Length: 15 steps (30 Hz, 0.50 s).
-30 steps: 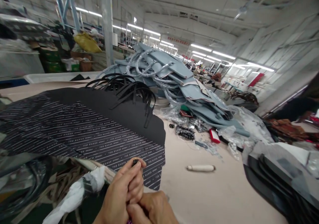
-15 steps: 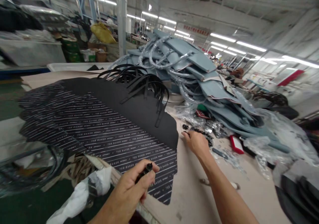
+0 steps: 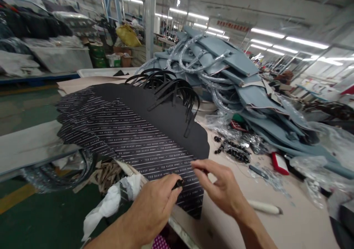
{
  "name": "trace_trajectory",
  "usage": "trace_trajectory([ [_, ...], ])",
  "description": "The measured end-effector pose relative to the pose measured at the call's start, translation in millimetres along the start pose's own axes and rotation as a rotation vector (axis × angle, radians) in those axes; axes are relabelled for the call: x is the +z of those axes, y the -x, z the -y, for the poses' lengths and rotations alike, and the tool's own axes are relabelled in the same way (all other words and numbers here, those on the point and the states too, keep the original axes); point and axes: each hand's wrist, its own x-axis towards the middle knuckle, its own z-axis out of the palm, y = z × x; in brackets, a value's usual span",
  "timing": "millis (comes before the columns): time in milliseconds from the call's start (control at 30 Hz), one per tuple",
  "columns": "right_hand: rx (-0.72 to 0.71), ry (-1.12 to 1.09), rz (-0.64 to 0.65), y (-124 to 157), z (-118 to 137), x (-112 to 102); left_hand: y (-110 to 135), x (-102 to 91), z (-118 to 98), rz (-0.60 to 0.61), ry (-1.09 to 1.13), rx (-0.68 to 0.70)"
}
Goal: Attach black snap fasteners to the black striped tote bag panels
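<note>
My left hand (image 3: 155, 208) is closed around a small black piece (image 3: 177, 184) pinched between thumb and fingers. My right hand (image 3: 221, 188) hovers just to its right, thumb and forefinger pinched together on something too small to make out. Both hands sit over the near corner of a fanned stack of black fabric panels with white lettered stripes (image 3: 124, 134). A scatter of small black parts (image 3: 235, 151) lies on the table behind my right hand.
Black straps (image 3: 168, 86) lie on the dark panels. A heap of grey-blue bag pieces with wrapped handles (image 3: 229, 72) fills the back. A white-handled tool (image 3: 264, 206), a red item (image 3: 278, 162) and plastic wrap (image 3: 326, 156) lie on the beige table (image 3: 290, 230). White cloth (image 3: 107, 204) hangs at the table edge.
My right hand has drawn back from the scatter of black parts to beside my left hand, now pinched. The view has shifted left and down slightly.
</note>
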Motion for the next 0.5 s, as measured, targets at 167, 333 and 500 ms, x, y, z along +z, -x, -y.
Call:
trace_trajectory([
  [167, -0.237, -0.176, 0.001, 27, 38, 16, 9, 3.3, 1, -0.01, -0.15, 0.046],
  [333, -0.198, -0.18, 0.001, 37, 43, 16, 21, 4.2, -3, 0.085, -0.296, 0.073],
  [500, -0.172, -0.205, -0.012, 47, 51, 10, 26, 0.7, -15, 0.227, -0.385, 0.012],
])
